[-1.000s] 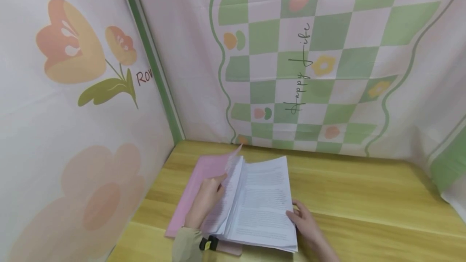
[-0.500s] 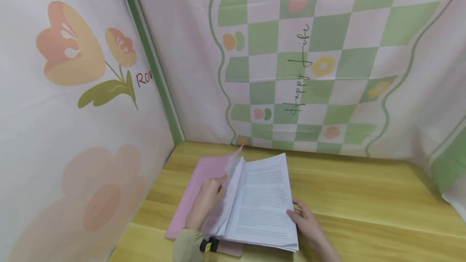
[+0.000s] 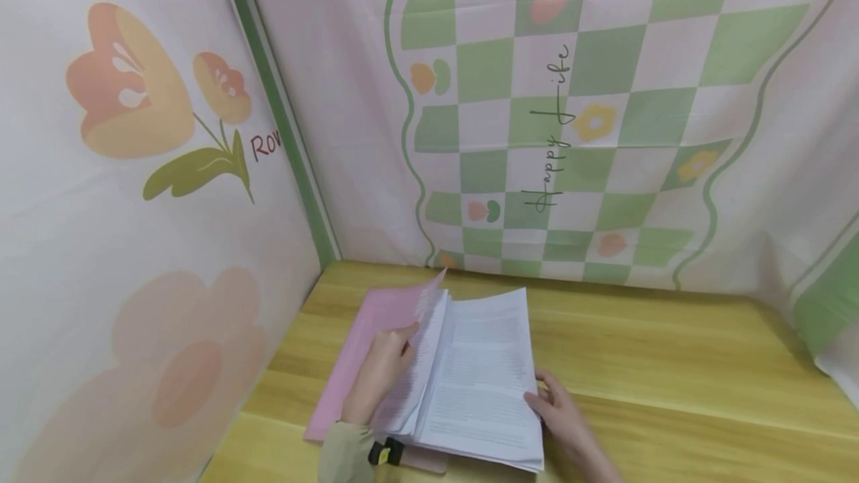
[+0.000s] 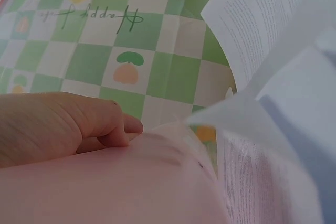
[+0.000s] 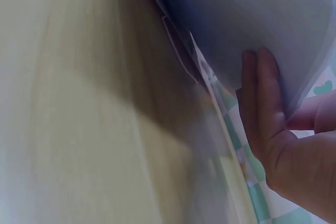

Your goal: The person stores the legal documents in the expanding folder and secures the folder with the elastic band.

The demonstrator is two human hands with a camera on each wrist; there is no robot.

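Note:
A pink folder [image 3: 359, 338] lies spread on the wooden table, with a thick stack of printed sheets [image 3: 479, 379] fanned across it. My left hand [image 3: 382, 364] pinches the edge of the folder's pink cover [image 4: 131, 187] between thumb and curled fingers, as the left wrist view shows. At the right edge of the sheets, my right hand [image 3: 560, 412] grips them, thumb on top. From below, the right wrist view has this hand [image 5: 283, 135] with its fingers against the underside of the lifted sheets [image 5: 236, 19]. The upper sheets bow above the table.
The wooden table [image 3: 671, 364] reaches back to a cloth curtain [image 3: 604, 192] with green checks and flowers. On the left stands another white curtain [image 3: 80, 244] with large flowers. A black strap [image 3: 385, 452] sits at the left wrist beside the sleeve.
My right hand has shifted slightly left, and the right edge of the sheets has moved left with it. My left hand keeps its place on the cover.

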